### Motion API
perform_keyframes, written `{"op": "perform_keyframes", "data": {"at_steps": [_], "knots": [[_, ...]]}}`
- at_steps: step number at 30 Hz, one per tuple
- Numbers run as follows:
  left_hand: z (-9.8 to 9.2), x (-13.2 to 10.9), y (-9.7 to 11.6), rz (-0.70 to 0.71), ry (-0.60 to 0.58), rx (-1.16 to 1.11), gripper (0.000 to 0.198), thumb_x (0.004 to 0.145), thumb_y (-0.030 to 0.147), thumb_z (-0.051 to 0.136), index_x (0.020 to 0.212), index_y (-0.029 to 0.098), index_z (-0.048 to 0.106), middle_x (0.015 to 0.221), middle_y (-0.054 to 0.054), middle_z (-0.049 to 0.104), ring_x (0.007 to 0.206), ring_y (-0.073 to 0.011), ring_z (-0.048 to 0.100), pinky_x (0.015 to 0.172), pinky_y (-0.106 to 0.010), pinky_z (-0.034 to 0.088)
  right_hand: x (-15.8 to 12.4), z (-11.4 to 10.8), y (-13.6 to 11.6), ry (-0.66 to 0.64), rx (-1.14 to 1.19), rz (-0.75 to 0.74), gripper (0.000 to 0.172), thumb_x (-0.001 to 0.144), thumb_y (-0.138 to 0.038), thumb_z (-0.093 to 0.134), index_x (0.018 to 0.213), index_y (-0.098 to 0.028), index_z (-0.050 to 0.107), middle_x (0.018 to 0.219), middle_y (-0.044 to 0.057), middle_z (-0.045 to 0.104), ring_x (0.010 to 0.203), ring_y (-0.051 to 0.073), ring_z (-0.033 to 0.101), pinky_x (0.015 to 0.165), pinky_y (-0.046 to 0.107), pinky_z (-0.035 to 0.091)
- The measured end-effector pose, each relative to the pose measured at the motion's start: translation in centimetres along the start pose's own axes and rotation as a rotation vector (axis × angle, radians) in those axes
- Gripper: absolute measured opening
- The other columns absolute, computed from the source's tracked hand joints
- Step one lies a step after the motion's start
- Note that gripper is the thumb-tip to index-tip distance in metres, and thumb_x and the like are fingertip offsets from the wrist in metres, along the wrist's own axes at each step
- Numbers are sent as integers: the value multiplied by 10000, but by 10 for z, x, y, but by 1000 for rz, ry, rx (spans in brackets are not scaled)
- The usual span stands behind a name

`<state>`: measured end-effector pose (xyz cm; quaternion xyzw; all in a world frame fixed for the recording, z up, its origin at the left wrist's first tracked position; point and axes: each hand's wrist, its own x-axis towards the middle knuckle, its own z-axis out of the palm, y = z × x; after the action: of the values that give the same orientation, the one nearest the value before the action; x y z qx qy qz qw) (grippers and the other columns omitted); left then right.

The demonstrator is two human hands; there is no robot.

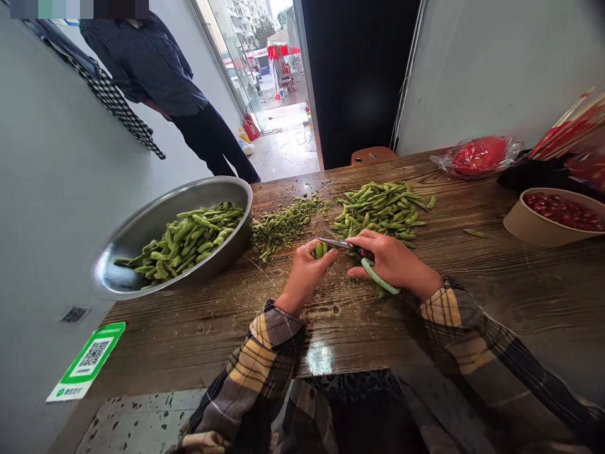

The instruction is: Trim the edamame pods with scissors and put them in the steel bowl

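Observation:
My left hand [306, 268] is closed around green edamame pods [321, 250], their ends showing between thumb and fingers. In my right hand [390, 261] is a pair of scissors [385, 282] with pale green handles; the blades lie right at the tips of the held pods. Beyond the right hand spreads a pile of whole edamame pods [378, 211]. To its left lies a heap of small green trimmings [288, 224]. A large steel bowl [142, 217], tilted toward me in view, contains many more pods [184, 243].
At the right stand a paper tub of dark red seeds [534, 221] and a red item in clear plastic [479, 156]. A green QR-code card [87, 362] sits at the table's left edge. Past the wooden table [227, 334], a person [155, 75] stands near the open doorway.

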<state>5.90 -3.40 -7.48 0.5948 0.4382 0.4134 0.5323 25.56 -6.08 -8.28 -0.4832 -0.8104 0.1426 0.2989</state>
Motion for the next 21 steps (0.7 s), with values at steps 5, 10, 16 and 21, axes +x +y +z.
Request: {"op": "perform_keyframes", "data": {"at_steps": [5, 10, 16, 21], "knots": [[0, 0, 0, 16, -12, 20, 163, 717, 310, 729, 755, 162, 672, 564, 46, 451, 507, -70, 307, 481, -204, 250, 0, 2, -1, -8, -49, 6, 480, 776, -443, 701, 1159, -167, 614, 952, 69, 627, 719, 184, 595, 671, 316, 483], [-2, 1, -1, 24, -30, -29, 192, 703, 294, 746, 693, 149, 621, 588, 41, 460, 514, -59, 325, 470, -196, 252, 0, 2, 3, -14, -47, -33, 437, 807, -439, 674, 1132, -150, 634, 1001, 105, 666, 890, 238, 629, 773, 347, 487], [-5, 6, -2, -77, 22, -319, 236, 680, 271, 753, 789, 165, 573, 558, 60, 466, 439, -43, 370, 395, -177, 216, 1, 1, 5, 49, -32, 63, 463, 796, -445, 679, 1170, -179, 621, 1010, 98, 664, 882, 238, 631, 764, 353, 495], [-10, 8, -2, -161, 77, -530, 300, 649, 236, 763, 843, 158, 548, 676, 18, 608, 459, -35, 437, 377, -151, 226, 0, 0, 0, 49, -35, 71, 539, 778, -482, 688, 1211, -179, 583, 955, 62, 620, 747, 192, 604, 678, 323, 488]]}}
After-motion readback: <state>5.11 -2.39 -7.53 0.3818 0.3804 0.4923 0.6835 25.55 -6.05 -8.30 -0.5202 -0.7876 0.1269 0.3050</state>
